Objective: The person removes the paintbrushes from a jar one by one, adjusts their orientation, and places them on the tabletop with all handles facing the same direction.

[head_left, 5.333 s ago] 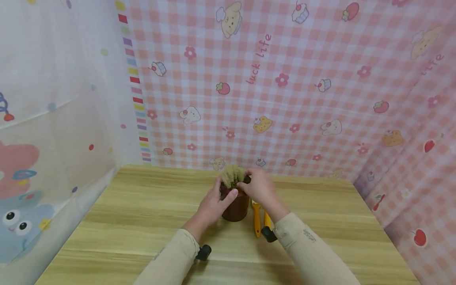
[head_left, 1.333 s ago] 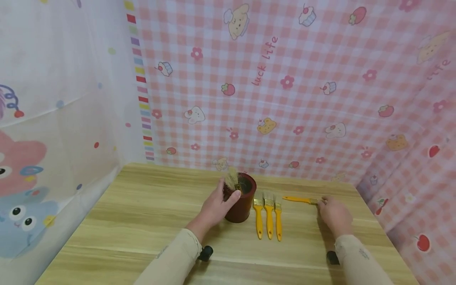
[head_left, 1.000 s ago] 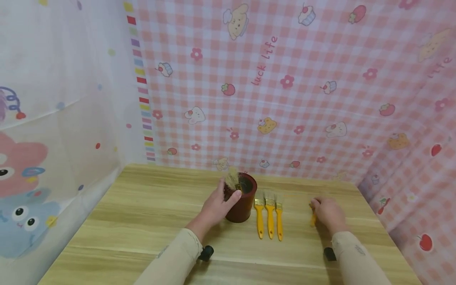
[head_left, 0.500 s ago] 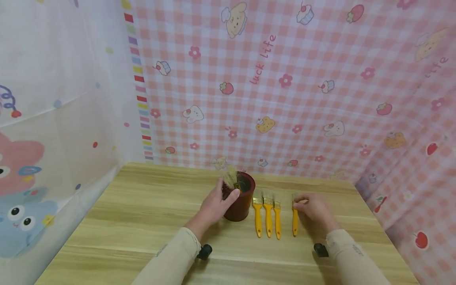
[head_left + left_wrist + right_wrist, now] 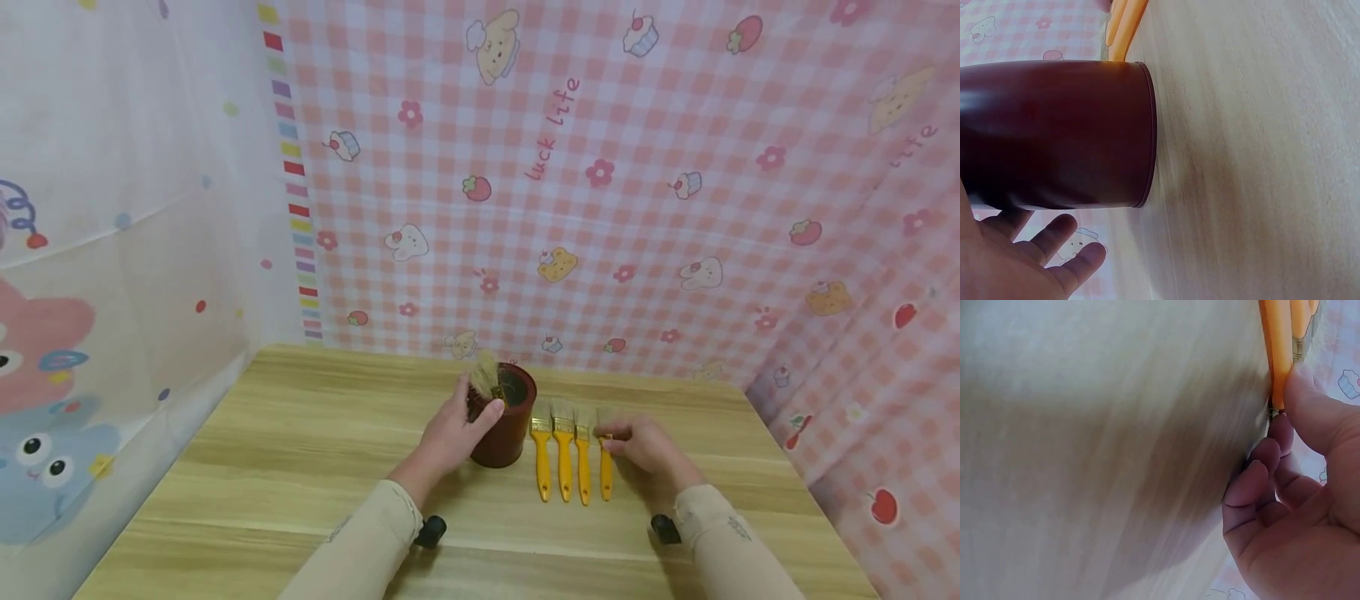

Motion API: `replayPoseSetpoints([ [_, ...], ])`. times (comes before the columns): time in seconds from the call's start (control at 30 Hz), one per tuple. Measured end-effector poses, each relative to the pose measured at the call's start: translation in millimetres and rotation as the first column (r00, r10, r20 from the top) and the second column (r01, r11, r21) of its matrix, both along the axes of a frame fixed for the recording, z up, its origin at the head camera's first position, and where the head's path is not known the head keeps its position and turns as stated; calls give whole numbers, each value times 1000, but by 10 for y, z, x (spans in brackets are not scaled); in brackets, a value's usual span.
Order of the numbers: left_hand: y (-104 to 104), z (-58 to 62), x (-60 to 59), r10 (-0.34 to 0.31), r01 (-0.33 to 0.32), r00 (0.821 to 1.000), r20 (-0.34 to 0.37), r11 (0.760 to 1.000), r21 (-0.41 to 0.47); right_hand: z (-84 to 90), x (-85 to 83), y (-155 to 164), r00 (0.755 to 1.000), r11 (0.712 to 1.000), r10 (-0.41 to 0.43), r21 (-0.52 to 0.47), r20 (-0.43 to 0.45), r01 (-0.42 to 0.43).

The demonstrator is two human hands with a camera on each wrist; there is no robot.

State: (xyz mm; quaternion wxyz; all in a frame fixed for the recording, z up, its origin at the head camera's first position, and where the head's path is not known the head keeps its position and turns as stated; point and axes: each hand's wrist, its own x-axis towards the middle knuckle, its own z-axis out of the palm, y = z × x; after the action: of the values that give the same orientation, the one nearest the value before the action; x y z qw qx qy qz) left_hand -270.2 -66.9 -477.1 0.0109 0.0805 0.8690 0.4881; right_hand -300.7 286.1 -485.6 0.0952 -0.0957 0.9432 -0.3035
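A dark reddish-brown cylindrical pot [image 5: 497,447] stands upright on the table, its round mouth visible. My left hand [image 5: 448,433] grips its upper left side, thumb at the front of the rim. Pale bristles [image 5: 487,373] stick up from the mouth beside that thumb. In the left wrist view several fingers [image 5: 1054,234] spread beyond the pot's wall. To the right of the pot three yellow-handled paintbrushes [image 5: 565,471] lie side by side, bristles away from me. My right hand [image 5: 652,450] pinches another paintbrush [image 5: 606,479] near its metal band, alongside that row.
The wood-grain table [image 5: 300,483] ends at a pink checked cloth [image 5: 660,125] behind and a white patterned cloth [image 5: 150,250] at left. A black wrist device [image 5: 431,532] shows under the left sleeve, another [image 5: 665,529] at the right.
The right hand has brought the fourth paintbrush leftward from the far right, turning it from crosswise to parallel with the row. Earlier both hands were at the pot's mouth; the left stays there.
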Motion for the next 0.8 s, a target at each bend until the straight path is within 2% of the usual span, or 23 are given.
replayPoseSetpoints([
  [0.43,-7,3,3,3,-3,1000,8,1000,0,-10,55,13,997,997,35,-69,69,-30],
  [0.67,-5,-1,3,-6,6,1000,-3,1000,6,-20,54,79,994,990,2,-138,106,13],
  [0.8,-2,3,6,-6,6,1000,-7,1000,12,-23,52,111,994,992,-20,-124,104,33],
])
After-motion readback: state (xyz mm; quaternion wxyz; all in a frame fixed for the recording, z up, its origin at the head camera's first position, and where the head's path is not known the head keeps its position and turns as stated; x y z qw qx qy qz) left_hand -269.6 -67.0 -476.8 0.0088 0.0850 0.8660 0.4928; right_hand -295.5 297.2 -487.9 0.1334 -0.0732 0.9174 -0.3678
